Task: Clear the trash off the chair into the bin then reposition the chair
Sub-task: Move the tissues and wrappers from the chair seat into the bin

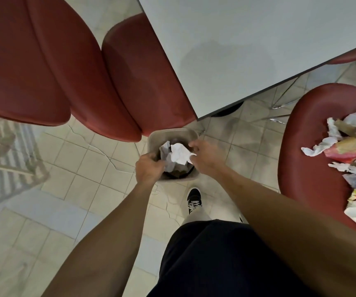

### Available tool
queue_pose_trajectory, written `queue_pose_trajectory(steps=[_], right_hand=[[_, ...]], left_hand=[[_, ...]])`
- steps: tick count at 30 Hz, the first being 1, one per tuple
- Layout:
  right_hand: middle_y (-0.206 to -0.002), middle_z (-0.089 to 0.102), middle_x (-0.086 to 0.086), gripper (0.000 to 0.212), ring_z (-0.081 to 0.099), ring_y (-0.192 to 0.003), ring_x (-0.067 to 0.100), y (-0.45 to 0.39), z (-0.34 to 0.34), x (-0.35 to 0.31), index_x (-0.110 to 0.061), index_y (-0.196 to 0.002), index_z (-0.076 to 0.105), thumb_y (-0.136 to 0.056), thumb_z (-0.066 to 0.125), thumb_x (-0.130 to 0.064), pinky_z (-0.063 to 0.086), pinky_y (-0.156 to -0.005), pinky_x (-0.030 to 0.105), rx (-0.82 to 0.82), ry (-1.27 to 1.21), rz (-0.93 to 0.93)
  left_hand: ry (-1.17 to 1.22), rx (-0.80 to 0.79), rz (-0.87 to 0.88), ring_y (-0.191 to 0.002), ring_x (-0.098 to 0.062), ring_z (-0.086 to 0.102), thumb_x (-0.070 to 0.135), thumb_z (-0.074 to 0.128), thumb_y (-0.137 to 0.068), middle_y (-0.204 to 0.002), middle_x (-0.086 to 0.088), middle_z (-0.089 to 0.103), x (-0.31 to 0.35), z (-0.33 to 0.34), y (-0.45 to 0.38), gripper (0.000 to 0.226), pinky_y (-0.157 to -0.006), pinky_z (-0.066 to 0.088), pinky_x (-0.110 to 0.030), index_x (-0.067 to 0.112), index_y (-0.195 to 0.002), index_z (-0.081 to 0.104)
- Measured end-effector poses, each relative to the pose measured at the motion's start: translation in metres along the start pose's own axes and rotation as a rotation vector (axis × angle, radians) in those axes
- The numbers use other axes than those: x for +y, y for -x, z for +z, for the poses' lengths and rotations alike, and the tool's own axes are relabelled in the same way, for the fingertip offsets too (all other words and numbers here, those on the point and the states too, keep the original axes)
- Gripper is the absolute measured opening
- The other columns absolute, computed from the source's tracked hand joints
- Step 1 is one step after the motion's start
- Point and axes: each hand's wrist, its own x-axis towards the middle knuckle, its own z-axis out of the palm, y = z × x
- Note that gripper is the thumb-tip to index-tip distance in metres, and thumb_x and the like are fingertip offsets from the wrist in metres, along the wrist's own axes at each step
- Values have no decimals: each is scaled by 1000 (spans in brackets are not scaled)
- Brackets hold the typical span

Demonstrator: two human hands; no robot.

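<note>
Head view looks straight down on both hands over the small beige plastic bin (154, 137) on the tiled floor. The left hand (149, 168) curls at the bin's 8 o'clock rim, clamped on greyish crumpled paper (166, 156); the right hand (202, 156), at 3 o'clock, pinches a crumpled white paper ball (180, 154) over the opening. To do this step well, the hands should probably press the wads below the rim before letting go, since the bin looks nearly full and light paper could spring out. Much crumpled paper and wrapper trash (352, 144) lies on the red padded chair (309, 133) at 3 o'clock, beside the white bench (247, 50).
</note>
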Motion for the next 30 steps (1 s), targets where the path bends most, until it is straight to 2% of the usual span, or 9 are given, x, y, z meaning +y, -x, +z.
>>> queue_pose_trajectory(steps=[3, 5, 9, 14, 18, 21, 24, 27, 30], right_hand=[[-95, 66, 2, 25, 60, -95, 26, 0, 2, 11, -20, -96, 67, -82, 53, -4, 46, -69, 21, -57, 12, 36], [-105, 68, 5, 28, 63, -95, 24, 0, 1, 22, -17, -104, 69, -83, 53, -6, 52, -76, 26, -56, -52, 80], [-110, 67, 10, 34, 58, -80, 17, 5, -14, 51, -15, -116, 63, -84, 57, -8, 41, -59, 18, -95, -104, 123], [-108, 67, 9, 43, 58, -85, 19, 15, -46, 98, -15, -130, 51, -88, 61, -16, 44, -70, 24, -88, -136, 160], [-86, 62, 4, 42, 57, -75, 15, 22, -75, 143, -13, -129, 50, -88, 60, -16, 46, -68, 25, -26, -228, 195], [-66, 51, -5, 44, 48, -62, 5, 27, -97, 185, -11, -129, 49, -87, 61, -14, 42, -68, 23, 26, -292, 240], [-75, 58, -3, 47, 55, -77, 14, 32, -124, 230, -15, -130, 48, -85, 60, -17, 43, -77, 24, 51, -312, 319], [-103, 64, 8, 50, 60, -100, 22, 36, -151, 279, -15, -131, 51, -82, 61, -17, 41, -80, 21, 106, -323, 381], [-125, 58, 12, 50, 52, -119, 29, 40, -171, 326, -12, -132, 51, -83, 61, -17, 40, -96, 29, 156, -294, 407]], left_hand=[[38, 29, -15, -101, -27, 63, 19, 60, -81, -107, -4, 69, -6, 5, 2, 23, -80, 46, -27, 16, -101, 71], [20, 19, -16, -101, -24, 63, 20, 60, -82, -110, -3, 69, -4, 10, 6, 25, -78, 43, -24, 18, -105, 70], [-51, -22, 3, -99, -25, 63, 21, 60, -81, -108, -3, 67, 10, 25, 14, 24, -83, 49, -29, 19, -104, 68], [-131, -66, 86, -111, -28, 58, 31, 55, -87, -116, -5, 65, 49, 64, 30, 21, -92, 45, -33, 22, -97, 70], [-188, -150, 169, -104, -20, 58, 28, 52, -85, -100, 1, 65, 84, 100, 45, 19, -95, 46, -37, 22, -92, 69], [-256, -212, 259, -94, -24, 64, 28, 55, -82, -92, -1, 70, 111, 136, 53, 11, -83, 51, -30, 24, -84, 66], [-309, -261, 297, -95, -21, 64, 25, 59, -82, -94, 3, 69, 144, 175, 66, 16, -84, 50, -27, 24, -94, 69], [-394, -318, 395, -96, -21, 63, 26, 61, -81, -101, 2, 68, 179, 217, 80, 22, -87, 51, -32, 23, -101, 69], [-440, -382, 434, -98, -18, 61, 26, 62, -83, -105, 7, 63, 212, 263, 92, 26, -86, 48, -29, 26, -110, 66]])
